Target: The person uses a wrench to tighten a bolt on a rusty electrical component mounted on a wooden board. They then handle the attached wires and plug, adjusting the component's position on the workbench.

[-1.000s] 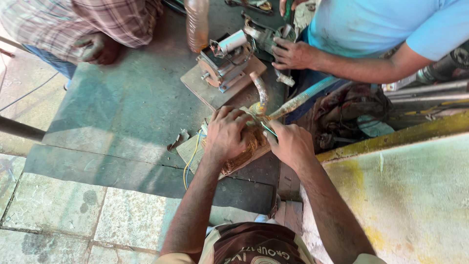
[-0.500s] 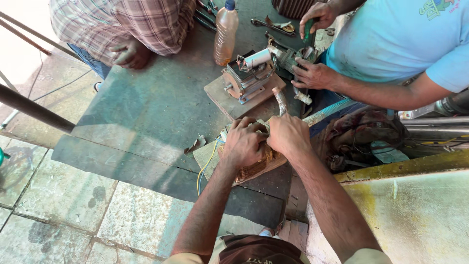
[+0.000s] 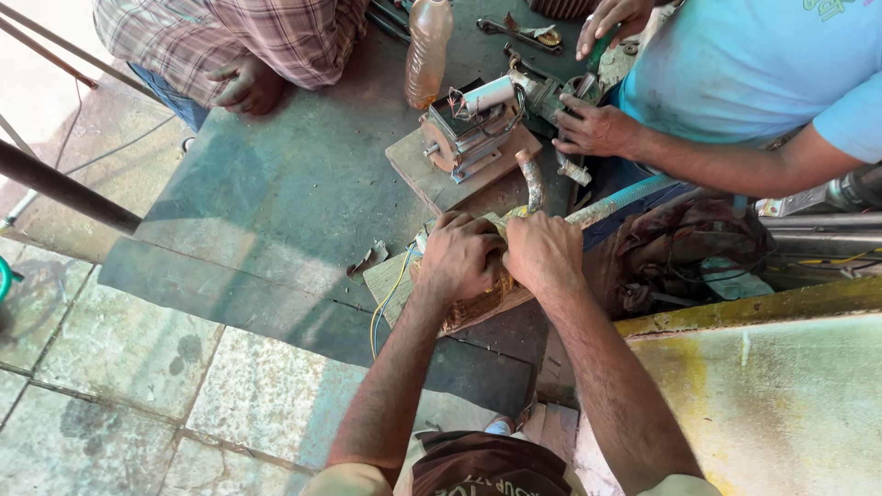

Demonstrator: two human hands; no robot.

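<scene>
My left hand (image 3: 459,259) and my right hand (image 3: 542,253) sit side by side, fingers curled down over a small part on a wooden board (image 3: 390,285); the part itself is hidden under them. A curved rusty pipe (image 3: 532,181) rises just beyond my right hand. Yellow and white wires (image 3: 388,298) trail from under my left hand. Behind the pipe, a small metal motor (image 3: 469,124) stands on another wooden board (image 3: 418,174).
A person in a light blue shirt works at the right with both hands (image 3: 593,127) on metal parts. Another person in a plaid shirt rests a hand (image 3: 243,84) at the top left. An amber plastic bottle (image 3: 428,50) stands on the green metal table (image 3: 276,202). A spanner (image 3: 501,29) lies beyond it.
The view has shifted, bringing the scene lower in frame. My hands have drawn closer together over the part on the board. The person on the right has raised one hand.
</scene>
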